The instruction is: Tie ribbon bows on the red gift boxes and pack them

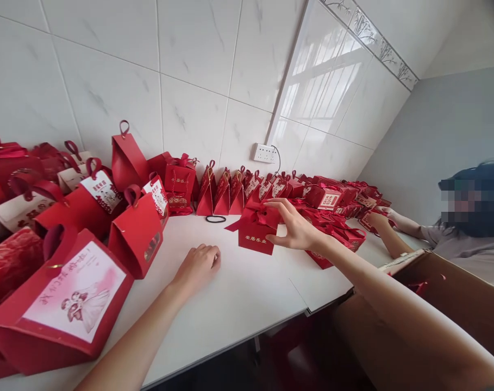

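Observation:
My right hand (294, 224) grips a small red gift box (257, 241) by its side, thumb at the front and fingers over the top. Gold characters mark its front, and a red ribbon bow sits on top. My left hand (198, 266) rests on the white table (238, 304) with its fingers curled in, and nothing shows in it. Behind it lies a black hair tie (216, 219). Left of that hand stands a red box with a small window (138, 233), and nearer is a larger red box with a printed wedding couple (75, 298).
Several red triangular boxes (222, 193) line the tiled wall. More red boxes (332, 201) are heaped at the right. A co-worker's hands (383, 220) hold a red box there. An open cardboard carton (446, 282) stands by the table edge. A socket strip (265, 153) is on the wall.

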Available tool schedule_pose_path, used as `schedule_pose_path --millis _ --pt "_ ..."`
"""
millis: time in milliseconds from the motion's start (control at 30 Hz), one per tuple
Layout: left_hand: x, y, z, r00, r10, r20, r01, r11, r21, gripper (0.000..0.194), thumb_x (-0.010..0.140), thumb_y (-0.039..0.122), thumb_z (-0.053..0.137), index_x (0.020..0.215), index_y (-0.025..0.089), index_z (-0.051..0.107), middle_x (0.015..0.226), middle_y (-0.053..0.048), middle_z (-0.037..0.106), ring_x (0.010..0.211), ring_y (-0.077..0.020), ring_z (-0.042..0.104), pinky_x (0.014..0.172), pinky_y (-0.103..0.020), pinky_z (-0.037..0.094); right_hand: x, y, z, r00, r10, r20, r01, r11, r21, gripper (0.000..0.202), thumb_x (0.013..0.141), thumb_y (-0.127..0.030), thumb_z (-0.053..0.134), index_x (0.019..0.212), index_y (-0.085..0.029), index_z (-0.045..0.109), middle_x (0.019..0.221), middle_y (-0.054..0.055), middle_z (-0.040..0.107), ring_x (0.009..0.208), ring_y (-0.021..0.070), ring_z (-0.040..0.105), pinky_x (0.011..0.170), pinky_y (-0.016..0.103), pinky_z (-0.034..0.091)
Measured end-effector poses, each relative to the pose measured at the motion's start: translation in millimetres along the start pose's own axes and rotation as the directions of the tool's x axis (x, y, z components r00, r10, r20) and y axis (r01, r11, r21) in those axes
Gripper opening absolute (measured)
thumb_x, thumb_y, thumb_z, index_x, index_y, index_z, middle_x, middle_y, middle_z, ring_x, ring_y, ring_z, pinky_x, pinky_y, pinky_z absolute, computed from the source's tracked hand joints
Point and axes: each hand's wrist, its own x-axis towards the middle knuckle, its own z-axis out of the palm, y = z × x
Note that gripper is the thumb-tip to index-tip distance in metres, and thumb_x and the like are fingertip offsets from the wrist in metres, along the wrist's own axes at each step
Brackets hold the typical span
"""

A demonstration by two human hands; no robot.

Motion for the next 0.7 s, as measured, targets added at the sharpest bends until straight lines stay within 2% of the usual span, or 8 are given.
schedule_pose_path --millis 100,167,233,300,400,533,633,700 --pt "4.6 -11.0 -1.7 0.981 -0.154 -0.119 0.146 0.987 -0.068 0.016 0.075 0.019 0.043 0.083 0.020 0.058 0.072 -0.005 0.062 0.076 -0.0228 0.059 0.069 -0.032 0.042 5.5 -5.2 8.0 0.977 -0.195 0.084 0.176 0.966 0.190 0.074 0.066 -0.019 0.062 0.134 -0.019 0.031 0.131 0.017 0.041 0.125 0.0313 0.041 0.101 0.050 0.040" --pt "7.9 -19.3 -4.0 0.953 -0.248 -0.175 0.224 0.964 -0.146 0.022 0.077 0.021 0.040 0.093 0.018 0.056 0.075 -0.005 0.064 0.074 -0.0223 0.060 0.066 -0.031 0.043 3.7 -5.6 16.4 0.964 -0.194 0.183 0.142 0.955 0.261 0.080 0.063 -0.014 0.061 0.136 -0.020 0.030 0.134 0.017 0.040 0.124 0.0316 0.043 0.100 0.051 0.041" --pt "10.3 -25.3 -6.2 0.926 -0.314 -0.211 0.264 0.936 -0.233 0.026 0.078 0.024 0.038 0.097 0.017 0.054 0.080 -0.006 0.065 0.075 -0.0217 0.062 0.064 -0.030 0.044 -4.1 -5.4 25.4 0.978 -0.103 0.179 0.041 0.947 0.318 0.074 0.066 -0.014 0.059 0.135 -0.022 0.032 0.135 0.015 0.042 0.124 0.0313 0.045 0.098 0.052 0.043" --pt "11.5 -27.0 -7.9 0.909 -0.347 -0.232 0.264 0.909 -0.324 0.027 0.079 0.027 0.037 0.098 0.017 0.054 0.084 -0.006 0.066 0.078 -0.0209 0.063 0.065 -0.029 0.045 -17.3 -7.9 34.9 0.996 0.065 0.054 -0.081 0.912 0.403 0.057 0.076 -0.020 0.055 0.129 -0.023 0.037 0.131 0.014 0.047 0.120 0.0292 0.049 0.094 0.051 0.046" --pt "11.8 -23.0 -9.2 0.899 -0.358 -0.250 0.223 0.869 -0.442 0.028 0.080 0.034 0.037 0.093 0.019 0.056 0.088 -0.006 0.067 0.082 -0.0195 0.063 0.066 -0.028 0.046 -40.9 -21.6 53.5 0.955 0.289 -0.059 -0.219 0.827 0.517 0.041 0.086 -0.034 0.050 0.124 -0.024 0.037 0.124 0.015 0.049 0.112 0.0268 0.055 0.086 0.048 0.051" --pt "9.9 -15.1 -10.8 0.898 -0.385 -0.215 0.215 0.807 -0.550 0.027 0.079 0.039 0.039 0.082 0.019 0.057 0.064 -0.001 0.063 0.061 -0.0171 0.059 0.053 -0.025 0.042 -58.9 -50.3 84.2 0.936 0.338 0.099 -0.341 0.797 0.498 0.076 0.076 -0.043 0.064 0.135 -0.023 0.021 0.135 0.019 0.037 0.118 0.0315 0.049 0.091 0.051 0.048" --pt "7.5 -12.3 -12.8 0.903 -0.407 -0.134 0.247 0.750 -0.613 0.027 0.080 0.040 0.036 0.084 0.020 0.055 0.042 0.006 0.048 0.038 -0.0142 0.046 0.039 -0.023 0.032 -55.0 -62.3 98.5 0.939 0.305 0.157 -0.341 0.782 0.522 0.106 0.065 -0.046 0.074 0.142 -0.021 0.005 0.140 0.022 0.029 0.128 0.0345 0.039 0.102 0.055 0.038" --pt "6.0 -11.6 -13.7 0.911 -0.403 -0.094 0.253 0.724 -0.642 0.029 0.082 0.043 0.036 0.087 0.020 0.054 0.038 0.007 0.044 0.033 -0.0133 0.042 0.036 -0.022 0.029 -48.8 -61.6 101.6 0.935 0.306 0.178 -0.352 0.744 0.568 0.115 0.062 -0.045 0.077 0.144 -0.021 -0.001 0.141 0.021 0.028 0.133 0.0338 0.033 0.107 0.055 0.032"
